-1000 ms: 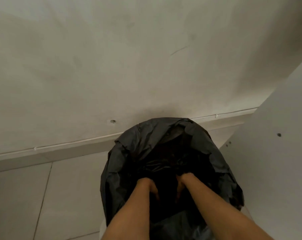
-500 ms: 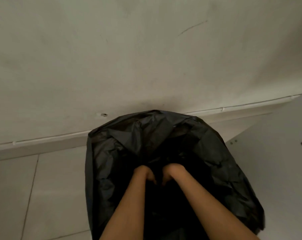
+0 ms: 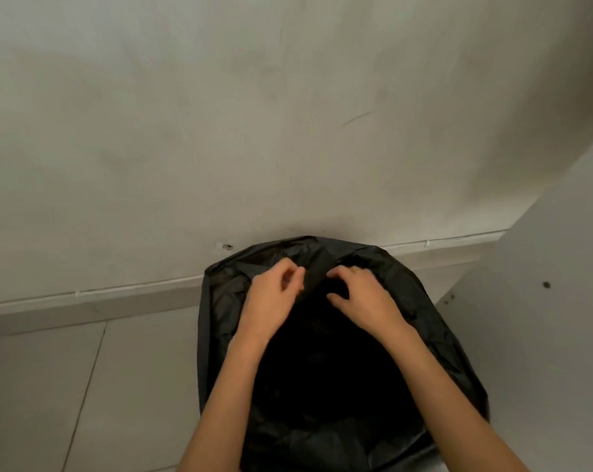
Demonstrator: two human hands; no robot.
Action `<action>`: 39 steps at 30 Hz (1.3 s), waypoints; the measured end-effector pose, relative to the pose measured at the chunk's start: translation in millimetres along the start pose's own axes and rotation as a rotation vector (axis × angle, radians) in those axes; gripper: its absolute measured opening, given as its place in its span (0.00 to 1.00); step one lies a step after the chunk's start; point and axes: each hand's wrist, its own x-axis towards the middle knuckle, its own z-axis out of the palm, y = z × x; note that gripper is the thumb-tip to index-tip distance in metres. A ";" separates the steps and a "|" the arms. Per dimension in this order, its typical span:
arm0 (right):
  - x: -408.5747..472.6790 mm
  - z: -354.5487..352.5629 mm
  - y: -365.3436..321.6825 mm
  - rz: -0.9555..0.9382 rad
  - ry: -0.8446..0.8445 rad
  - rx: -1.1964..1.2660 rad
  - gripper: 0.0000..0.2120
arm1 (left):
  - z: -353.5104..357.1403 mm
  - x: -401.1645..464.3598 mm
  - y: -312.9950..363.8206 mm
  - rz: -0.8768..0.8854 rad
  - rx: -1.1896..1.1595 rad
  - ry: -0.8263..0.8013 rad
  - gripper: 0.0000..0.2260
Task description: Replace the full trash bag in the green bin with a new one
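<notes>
A black trash bag (image 3: 434,321) fills the lower middle of the head view, draped wide so that it hides the green bin under it. Its inside is dark and I cannot see what it holds. My left hand (image 3: 274,298) and my right hand (image 3: 359,296) are both at the bag's far edge, close together. Each hand pinches a fold of the black plastic between fingers and thumb. A raised strip of plastic stands up between the two hands.
A pale wall (image 3: 288,114) with a skirting board (image 3: 94,301) stands directly behind the bag. Light floor tiles (image 3: 83,396) lie to the left. A white panel (image 3: 547,318) with screw holes rises close on the right.
Both hands have come up out of the bag's dark middle to its far edge. They now pinch the plastic there. The bag's far rim has been gathered toward the hands.
</notes>
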 end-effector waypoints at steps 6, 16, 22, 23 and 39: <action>-65.1 4.3 32.2 0.542 0.145 0.064 0.38 | -28.1 -54.9 -90.4 -0.634 -0.410 0.233 0.22; -135.6 18.7 18.3 0.598 0.285 0.244 0.46 | -17.1 -139.7 -27.4 0.503 0.304 0.455 0.24; -140.4 60.6 26.5 0.673 0.525 1.052 0.34 | 33.7 -163.4 -60.4 0.477 0.828 0.040 0.38; -138.5 63.0 25.6 0.716 0.559 1.185 0.31 | 36.9 -163.5 -60.4 0.432 0.825 0.084 0.39; -119.1 77.6 31.2 0.676 0.897 0.816 0.37 | 59.6 -168.2 -86.5 0.463 0.652 0.305 0.33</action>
